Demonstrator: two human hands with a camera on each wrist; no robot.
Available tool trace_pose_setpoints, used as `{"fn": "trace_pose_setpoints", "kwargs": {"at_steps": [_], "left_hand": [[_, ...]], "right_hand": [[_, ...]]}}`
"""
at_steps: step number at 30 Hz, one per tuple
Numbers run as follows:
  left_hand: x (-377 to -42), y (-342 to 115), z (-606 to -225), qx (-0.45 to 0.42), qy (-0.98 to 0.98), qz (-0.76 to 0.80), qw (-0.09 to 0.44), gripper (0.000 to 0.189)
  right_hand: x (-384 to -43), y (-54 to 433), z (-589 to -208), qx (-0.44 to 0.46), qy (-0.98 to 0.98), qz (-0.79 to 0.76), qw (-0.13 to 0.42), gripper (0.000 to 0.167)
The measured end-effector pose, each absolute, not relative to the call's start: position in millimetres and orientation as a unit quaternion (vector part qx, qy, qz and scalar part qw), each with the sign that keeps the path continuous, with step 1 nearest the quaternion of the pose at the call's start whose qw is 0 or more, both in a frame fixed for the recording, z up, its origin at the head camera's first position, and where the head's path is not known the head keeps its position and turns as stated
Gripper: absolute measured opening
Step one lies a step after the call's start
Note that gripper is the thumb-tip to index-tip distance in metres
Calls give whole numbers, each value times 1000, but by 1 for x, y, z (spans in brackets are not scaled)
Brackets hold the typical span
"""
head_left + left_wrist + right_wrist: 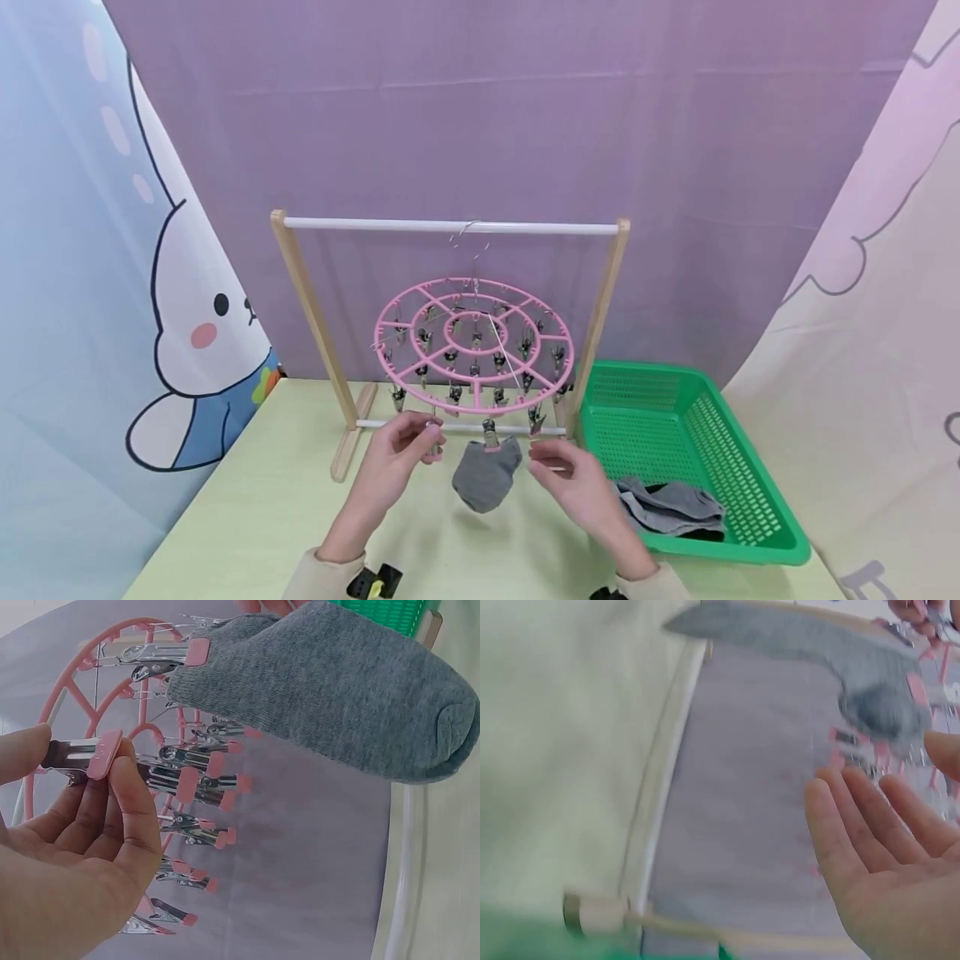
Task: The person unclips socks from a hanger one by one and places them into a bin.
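Note:
A grey sock point(486, 477) hangs by its cuff from a metal clip point(490, 434) with pink tips, at the near edge of a round pink drying hanger point(477, 388). Left of it, my left hand point(397, 457) pinches another clip point(81, 756) between thumb and fingers; nothing shows in that clip's tips. My right hand point(573, 482) is just right of the sock, apart from it, and its fingers look extended and bare in the right wrist view. Several other clips dangle under the hanger's rings.
The hanger hooks over the white bar point(360, 223) of a wooden-sided stand point(313, 317). A green basket point(772, 546) at the right holds grey and black socks point(675, 507). Purple cloth point(525, 125) hangs behind the pale table point(247, 500).

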State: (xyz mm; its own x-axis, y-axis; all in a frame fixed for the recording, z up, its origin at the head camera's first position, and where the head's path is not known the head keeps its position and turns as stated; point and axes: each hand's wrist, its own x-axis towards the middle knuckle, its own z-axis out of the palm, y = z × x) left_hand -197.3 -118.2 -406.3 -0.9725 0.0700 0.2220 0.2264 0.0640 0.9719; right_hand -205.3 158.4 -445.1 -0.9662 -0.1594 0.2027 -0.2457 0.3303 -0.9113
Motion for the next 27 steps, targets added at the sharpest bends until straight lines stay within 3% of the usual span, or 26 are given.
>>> {"fn": "trace_pose_setpoints", "kwargs": {"at_steps": [7,14,27], "left_hand": [[-199,-119,-409,-108,-727,-675,67,24],[-200,-119,-411,-97,-728,-674,75,23],[-193,-114,-412,-85,-820,-519,227,34]], "right_hand": [[-210,131,-452,139,-779,611,-4,41],[-210,118,-452,119,-740,661,-35,35],[-207,118,-449,110,-749,652,-49,28]]}}
